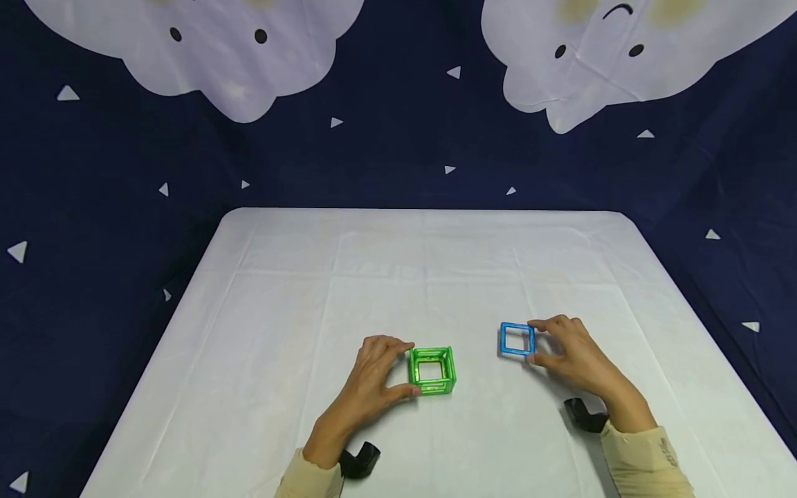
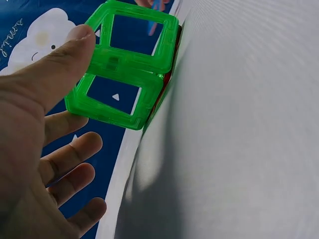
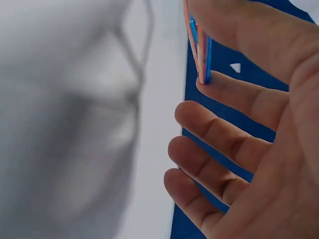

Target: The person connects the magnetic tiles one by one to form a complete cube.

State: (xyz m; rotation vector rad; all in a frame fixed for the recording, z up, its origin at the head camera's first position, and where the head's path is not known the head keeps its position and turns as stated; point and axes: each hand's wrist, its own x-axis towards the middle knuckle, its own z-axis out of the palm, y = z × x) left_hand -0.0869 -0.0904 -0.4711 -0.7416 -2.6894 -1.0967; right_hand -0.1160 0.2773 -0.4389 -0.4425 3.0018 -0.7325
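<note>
My left hand (image 1: 372,377) pinches a green magnetic-tile cube (image 1: 429,390) between thumb and forefinger. Two see-through green square tiles of that cube (image 2: 119,64) face the left wrist view, with a red edge (image 2: 167,79) along the side by the white surface. Over to the right, my right hand (image 1: 579,353) holds a blue square magnetic tile (image 1: 502,339) by its right side, thumb and forefinger at its corners. Seen nearly edge-on in the right wrist view, the blue tile (image 3: 208,62) has an orange-pink strip beside it; the other fingers are extended.
Both hands work over a white-covered table (image 1: 286,277) with faint fold lines. Behind it hangs a dark blue cloth (image 1: 398,152) printed with clouds and small white triangles. A black wrist strap piece (image 1: 361,461) sits at the left wrist, another (image 1: 585,416) at the right.
</note>
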